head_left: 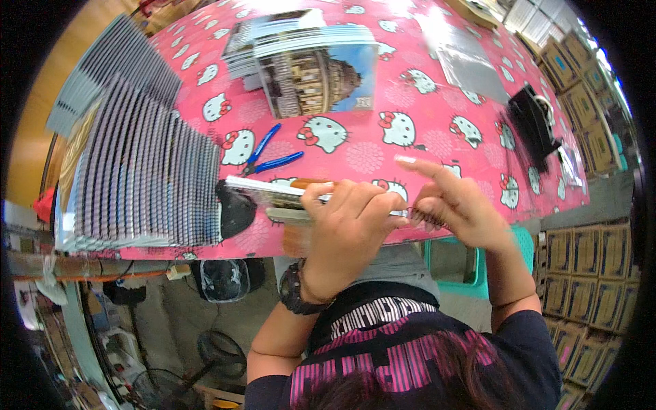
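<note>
My left hand (352, 229), with a black watch on its wrist, is closed around a spiral notebook (263, 188) held edge-up above the near table edge. Its pages look like a thin white and greenish block. At the notebook's right end a dark spiral binding coil (429, 219) sticks out. The curled fingers of my right hand (465, 212) are at that coil, while its index finger points out to the left. Beneath the notebook shows a brown wooden piece (296, 240). Blue-handled pliers (263, 154) lie open just beyond.
Tall rows of spiral-bound notebooks (147, 171) stand at left, beside a black object (236, 208). More notebooks with a building on the cover (318, 75) stand at the back. Clear plastic sleeves (471, 65) and a black holder (533, 126) lie right. A green stool (523, 263) stands below.
</note>
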`<action>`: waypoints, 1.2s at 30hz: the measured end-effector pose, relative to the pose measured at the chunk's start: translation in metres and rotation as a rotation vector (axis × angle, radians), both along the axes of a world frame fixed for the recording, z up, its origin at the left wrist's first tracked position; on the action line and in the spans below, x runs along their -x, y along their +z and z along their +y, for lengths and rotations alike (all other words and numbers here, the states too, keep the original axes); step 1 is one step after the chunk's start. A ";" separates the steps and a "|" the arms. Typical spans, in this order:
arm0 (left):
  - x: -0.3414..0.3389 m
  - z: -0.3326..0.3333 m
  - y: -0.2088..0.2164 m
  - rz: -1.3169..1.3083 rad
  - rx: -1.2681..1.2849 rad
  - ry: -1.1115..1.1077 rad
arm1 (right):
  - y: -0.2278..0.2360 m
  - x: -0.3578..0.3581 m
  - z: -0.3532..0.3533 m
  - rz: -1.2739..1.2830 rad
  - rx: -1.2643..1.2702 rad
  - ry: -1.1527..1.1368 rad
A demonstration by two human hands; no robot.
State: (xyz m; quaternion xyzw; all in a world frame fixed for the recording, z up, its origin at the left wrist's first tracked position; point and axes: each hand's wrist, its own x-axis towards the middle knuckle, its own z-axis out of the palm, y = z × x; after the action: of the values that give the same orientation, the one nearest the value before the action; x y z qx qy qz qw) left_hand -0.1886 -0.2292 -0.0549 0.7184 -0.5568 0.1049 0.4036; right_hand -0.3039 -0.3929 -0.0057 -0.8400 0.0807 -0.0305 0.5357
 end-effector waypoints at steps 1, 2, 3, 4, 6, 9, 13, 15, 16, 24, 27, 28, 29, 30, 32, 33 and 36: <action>0.001 0.001 0.002 0.001 -0.030 0.006 | 0.002 -0.005 -0.008 -0.029 0.000 -0.007; 0.003 0.000 0.004 0.002 -0.060 0.012 | 0.005 -0.011 -0.013 -0.057 -0.001 -0.013; 0.003 0.000 0.004 0.002 -0.090 0.032 | 0.017 -0.021 -0.014 -0.172 0.239 0.020; 0.004 0.000 0.003 -0.037 -0.057 0.063 | 0.028 -0.032 -0.009 -0.289 0.357 0.124; 0.006 -0.004 -0.003 -0.112 0.022 0.089 | 0.054 -0.051 0.011 -0.465 0.548 0.317; 0.015 0.003 -0.040 0.626 0.384 -0.222 | 0.072 -0.098 0.076 -0.574 0.614 0.697; 0.023 -0.009 -0.033 0.353 0.070 -0.016 | 0.025 -0.169 0.143 -0.351 1.123 1.018; 0.015 -0.017 -0.025 0.059 -0.121 0.151 | -0.015 -0.204 0.169 -0.226 1.434 1.115; 0.009 -0.017 -0.023 0.084 -0.063 0.125 | -0.036 -0.218 0.183 -0.216 1.555 1.200; 0.008 -0.006 -0.019 0.040 0.055 0.108 | -0.076 -0.237 0.219 -0.010 1.716 1.229; 0.016 -0.012 -0.028 0.040 -0.026 0.143 | -0.068 -0.224 0.210 -0.141 1.532 1.242; 0.020 -0.016 -0.037 0.011 -0.048 0.157 | -0.058 -0.215 0.207 -0.189 1.453 1.251; 0.022 -0.021 -0.045 -0.017 -0.068 0.167 | -0.047 -0.201 0.200 -0.340 1.352 1.118; 0.022 -0.024 -0.050 0.032 0.053 0.091 | -0.021 -0.190 0.196 -0.334 1.189 1.100; 0.015 -0.027 -0.063 0.129 0.272 -0.035 | 0.042 -0.172 0.185 -0.333 0.869 0.978; 0.011 -0.023 -0.065 0.056 0.159 0.037 | 0.070 -0.163 0.173 -0.337 0.717 0.881; 0.004 -0.001 -0.007 0.009 0.107 0.043 | 0.100 -0.131 0.087 -0.485 0.354 0.292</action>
State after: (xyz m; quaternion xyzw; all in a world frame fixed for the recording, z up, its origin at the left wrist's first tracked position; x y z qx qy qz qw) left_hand -0.1921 -0.2299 -0.0622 0.7079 -0.5332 0.1401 0.4416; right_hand -0.1725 -0.3062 0.0944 -0.8909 -0.1769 -0.1660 0.3839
